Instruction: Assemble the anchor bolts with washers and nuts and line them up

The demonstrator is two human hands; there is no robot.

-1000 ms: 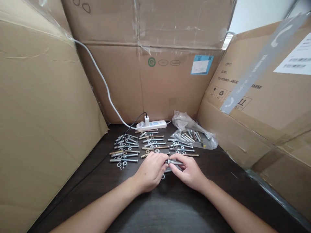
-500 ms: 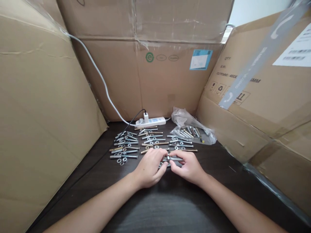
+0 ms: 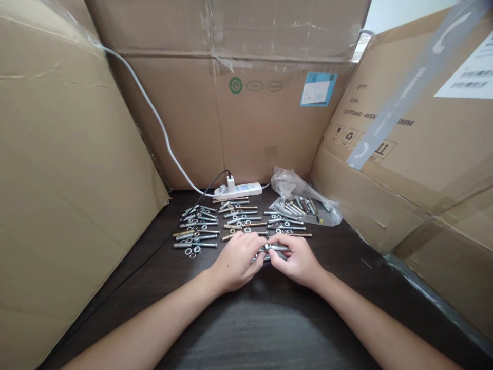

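My left hand and my right hand meet over the dark table, fingers pinched round a silver bolt lying crosswise between them. A nut or washer sits on the bolt near my left fingertips. Just beyond my hands lie rows of bolts, sleeves and washers. Two loose washers lie at the near left of those rows.
A clear plastic bag with more bolts lies at the back right. A white power strip with a plugged charger and white cable sits against the back cardboard box. Cardboard boxes wall in the left and right sides.
Both hands stay together on the bolt, fingers shifting slightly. The view has tilted a little, so everything sits a bit higher in the frame.
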